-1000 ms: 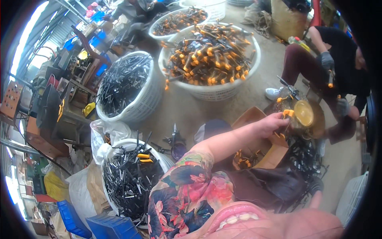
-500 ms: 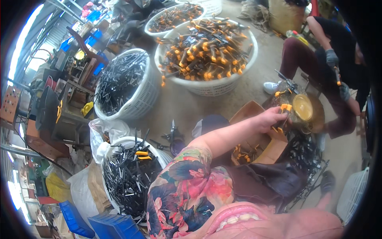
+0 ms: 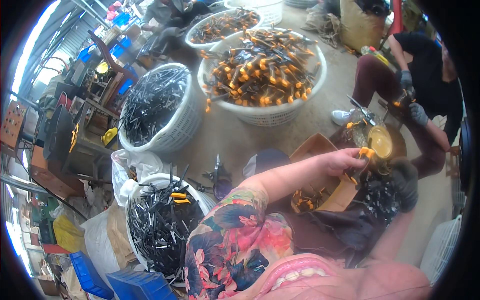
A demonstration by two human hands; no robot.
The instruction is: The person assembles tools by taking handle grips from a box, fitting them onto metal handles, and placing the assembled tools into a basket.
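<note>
My bare left hand (image 3: 347, 161) is closed on an orange-tipped black handle piece (image 3: 367, 153), its fingers pinching it above a cardboard box (image 3: 341, 194). Inside the box lie more orange-and-black pieces (image 3: 307, 199). Just right of it, my right hand (image 3: 405, 185) wears a dark grey glove; motion smears its fingers, so their state is unclear. Beyond both hands stands a round dish of yellow stuff (image 3: 381, 142), with a metal-bladed tool (image 3: 362, 110) sticking up behind it. Under the right hand is a heap of dark metal parts (image 3: 375, 197).
A big white basket (image 3: 265, 118) heaped with orange-tipped handles stands ahead. Two white baskets of dark metal parts, one farther off (image 3: 175, 127) and one nearer (image 3: 202, 200), are on the left. Blue crates (image 3: 140, 286) sit lower left. A co-worker's gloved hands (image 3: 419, 114) work at the right.
My right hand has come up from the lower right toward the left hand. My left hand has shifted slightly right and down, still holding the handle piece. The co-worker's hands have drawn closer together.
</note>
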